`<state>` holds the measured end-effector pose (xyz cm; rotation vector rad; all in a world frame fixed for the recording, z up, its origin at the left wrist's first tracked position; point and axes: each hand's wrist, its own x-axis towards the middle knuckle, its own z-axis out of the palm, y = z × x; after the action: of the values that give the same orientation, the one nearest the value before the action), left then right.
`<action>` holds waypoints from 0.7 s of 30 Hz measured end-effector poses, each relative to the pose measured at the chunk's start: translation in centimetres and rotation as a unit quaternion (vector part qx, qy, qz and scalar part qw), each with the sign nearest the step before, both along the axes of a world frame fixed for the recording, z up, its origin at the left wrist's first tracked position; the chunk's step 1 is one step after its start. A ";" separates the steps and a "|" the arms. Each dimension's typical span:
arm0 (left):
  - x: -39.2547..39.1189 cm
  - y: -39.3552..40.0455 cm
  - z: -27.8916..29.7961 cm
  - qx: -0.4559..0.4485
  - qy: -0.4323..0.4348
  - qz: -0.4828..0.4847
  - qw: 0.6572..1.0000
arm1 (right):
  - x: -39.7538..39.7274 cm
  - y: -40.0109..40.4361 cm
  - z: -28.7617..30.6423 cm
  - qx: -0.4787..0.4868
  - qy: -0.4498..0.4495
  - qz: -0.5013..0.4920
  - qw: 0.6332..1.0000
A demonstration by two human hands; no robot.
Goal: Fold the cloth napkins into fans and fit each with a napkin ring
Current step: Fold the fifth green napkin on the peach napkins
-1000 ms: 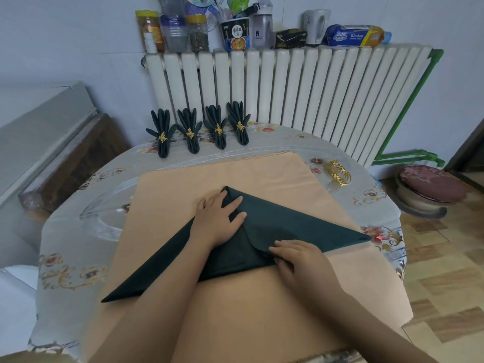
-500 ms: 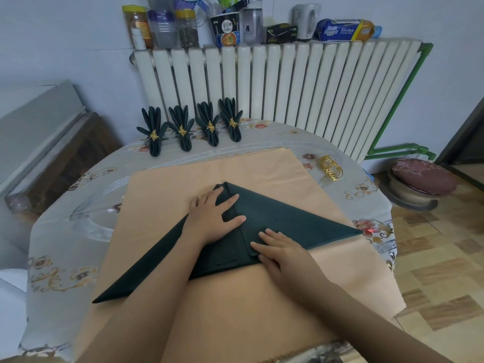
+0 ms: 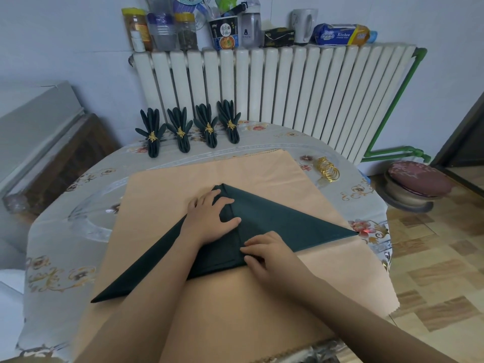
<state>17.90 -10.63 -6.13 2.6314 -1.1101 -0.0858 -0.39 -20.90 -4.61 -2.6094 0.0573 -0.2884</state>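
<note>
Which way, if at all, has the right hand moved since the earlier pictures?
Yes. The right hand has slid left along the napkin, away from its right tip and toward the centre fold under the left hand.

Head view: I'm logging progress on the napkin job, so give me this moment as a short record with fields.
napkin in work: dark green napkin, a triangle flat on the tan cloth
left hand: flat on the napkin's middle
right hand: fingertips on its near edge
finished fans: four, ringed, by the radiator
spare rings: gold, on the table's right
</note>
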 end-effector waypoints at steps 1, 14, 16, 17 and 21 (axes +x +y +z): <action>-0.1 0.0 0.0 0.000 0.000 0.000 1.000 | 0.3 0.2 0.0 0.043 0.002 -0.013 0.999; -0.2 0.1 0.4 -0.020 0.009 0.001 1.000 | 0.6 2.0 -0.9 0.042 -0.027 -0.018 0.999; -0.2 0.1 0.3 -0.030 0.019 0.000 0.999 | 0.5 2.2 -0.8 0.044 -0.033 -0.030 0.998; -0.3 0.2 0.4 -0.057 0.023 0.004 0.998 | 0.4 2.3 -0.7 0.042 -0.038 -0.033 0.998; -1.2 1.9 2.0 -0.206 0.039 0.016 0.978 | 0.2 2.5 -0.6 0.034 -0.036 -0.037 0.998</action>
<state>16.71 -8.68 -4.14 2.2558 -0.9412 0.0444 -0.20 -18.41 -5.22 -2.5299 0.1371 -0.3992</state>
